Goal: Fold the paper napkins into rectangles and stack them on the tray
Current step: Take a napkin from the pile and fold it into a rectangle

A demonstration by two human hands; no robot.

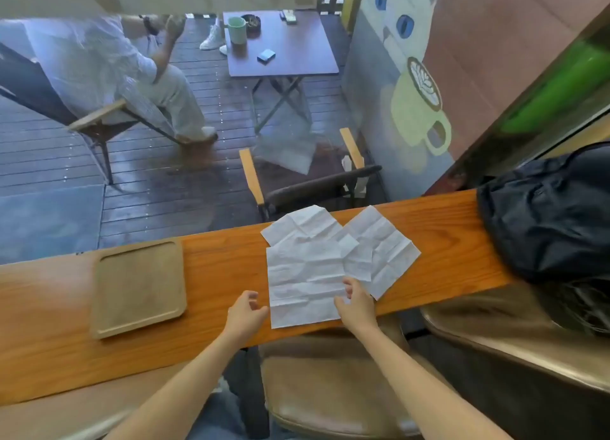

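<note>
Three unfolded, creased white paper napkins overlap on the wooden counter (214, 251). The nearest napkin (305, 281) lies flat, with a second napkin (302, 225) behind it and a third napkin (383, 251) to its right. A wooden tray (140, 288) with nothing on it sits to the left. My left hand (246, 316) hovers open just left of the nearest napkin, fingers curled and apart. My right hand (356, 302) rests over that napkin's right edge with fingers spread; a grip on the paper is not visible.
A black bag (548, 215) lies on the counter's right end. A brown stool seat (330, 383) is below the counter edge. Beyond the glass are a seated person (109, 63), folding chairs and a small table (280, 43) with a green mug.
</note>
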